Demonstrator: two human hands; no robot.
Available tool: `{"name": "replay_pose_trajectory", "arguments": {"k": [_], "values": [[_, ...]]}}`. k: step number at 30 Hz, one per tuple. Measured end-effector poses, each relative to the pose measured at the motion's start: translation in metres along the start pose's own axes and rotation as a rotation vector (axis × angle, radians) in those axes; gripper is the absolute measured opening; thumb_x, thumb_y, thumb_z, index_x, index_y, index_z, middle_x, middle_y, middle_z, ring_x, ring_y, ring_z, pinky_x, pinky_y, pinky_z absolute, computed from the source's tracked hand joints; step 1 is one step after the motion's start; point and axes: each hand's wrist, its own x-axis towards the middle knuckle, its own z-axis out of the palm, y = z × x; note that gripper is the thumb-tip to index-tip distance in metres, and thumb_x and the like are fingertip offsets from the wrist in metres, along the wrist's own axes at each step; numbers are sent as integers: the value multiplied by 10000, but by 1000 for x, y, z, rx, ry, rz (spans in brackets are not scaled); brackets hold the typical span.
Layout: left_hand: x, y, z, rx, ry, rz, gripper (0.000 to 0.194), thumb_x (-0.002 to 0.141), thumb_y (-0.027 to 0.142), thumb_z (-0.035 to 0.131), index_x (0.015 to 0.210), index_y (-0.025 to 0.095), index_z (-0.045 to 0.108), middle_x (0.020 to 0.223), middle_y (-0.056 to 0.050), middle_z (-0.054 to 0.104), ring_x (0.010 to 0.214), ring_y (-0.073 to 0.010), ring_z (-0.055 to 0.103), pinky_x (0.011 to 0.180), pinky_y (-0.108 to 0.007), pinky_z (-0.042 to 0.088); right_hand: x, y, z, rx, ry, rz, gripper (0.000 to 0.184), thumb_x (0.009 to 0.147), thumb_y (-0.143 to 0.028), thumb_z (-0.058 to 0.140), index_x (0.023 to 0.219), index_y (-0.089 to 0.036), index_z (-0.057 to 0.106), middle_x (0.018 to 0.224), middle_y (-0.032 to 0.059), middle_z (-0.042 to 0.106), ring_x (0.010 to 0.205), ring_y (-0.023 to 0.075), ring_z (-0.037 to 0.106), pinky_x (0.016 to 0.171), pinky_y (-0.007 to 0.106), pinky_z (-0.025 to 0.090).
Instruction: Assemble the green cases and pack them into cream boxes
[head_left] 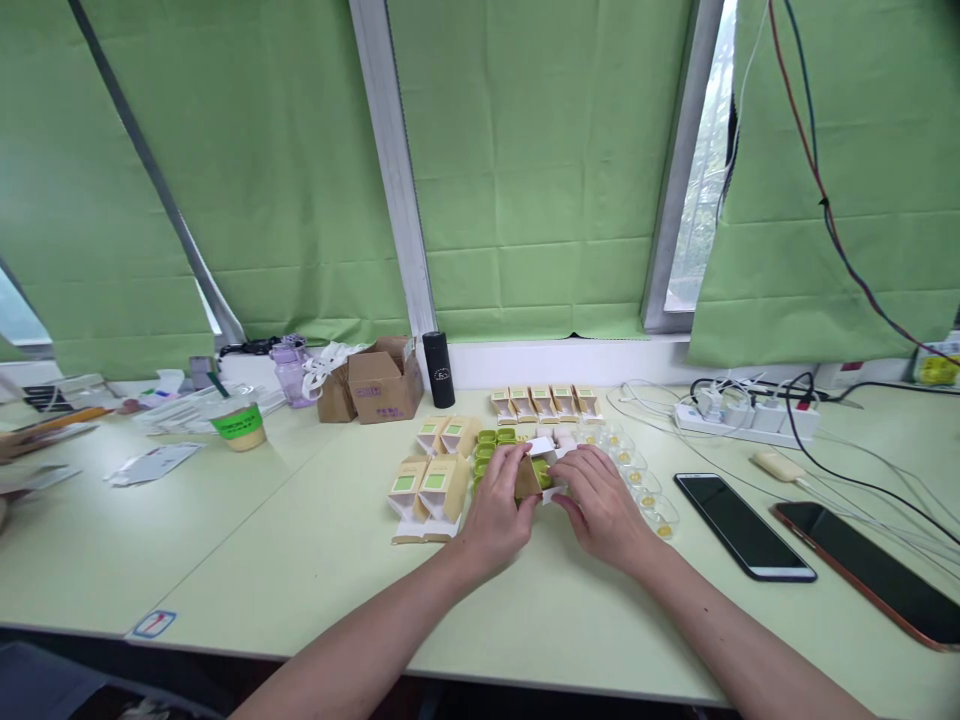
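Note:
Both my hands meet at the middle of the pale green table [300,560]. My left hand [501,505] is closed around a small tan cardboard box [528,478]. My right hand [600,500] pinches the box's white flap from the right. Just behind the box lie several green plastic cups [496,440]. To the left stand folded tan boxes with green labels [429,484]. A row of similar boxes [544,402] stands farther back. Clear cups with yellow contents [646,492] curve along the right of my hands.
Two dark phones [742,525] [874,572] lie at the right. A white power strip [742,418] with cables sits behind them. A black bottle [438,370], brown cartons [384,385], a purple bottle [288,372] and a green-labelled cup [238,425] stand at the back left, with papers farther left.

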Motion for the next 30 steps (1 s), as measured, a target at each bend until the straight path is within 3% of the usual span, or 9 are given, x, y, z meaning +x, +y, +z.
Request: {"name": "replay_pose_trajectory", "arguments": {"k": [7,13,22,30], "values": [[0,-1,0,46,16,25,684,881,106,666,1504,256,425,1396,-136,539,1319,-303,583,1080,-497,548,2,-1,-7,3,-3,23,346,929,-151,551,1266,-225,548,1147,121,666,1090,324,609,998,580,479],[-2,-1,2,130,-1,113,719,904,131,678,1545,253,375,1378,-149,544,1300,-306,584,1038,-488,579,2,0,-5,-27,88,95,196,952,-167,567,1135,-233,588,1085,93,667,1031,289,603,909,485,447],[-3,2,5,299,-44,234,664,924,121,647,1530,202,386,1317,-164,581,1252,-319,598,972,-470,615,2,-7,11,-57,44,328,72,934,-160,605,942,-221,643,997,52,666,940,239,596,897,429,348],[-2,0,5,283,-7,240,660,942,127,602,1556,228,380,1315,-168,592,1249,-320,616,984,-482,607,0,-2,10,48,103,388,60,930,-193,581,899,-232,614,959,35,704,941,239,628,923,424,343]]}}
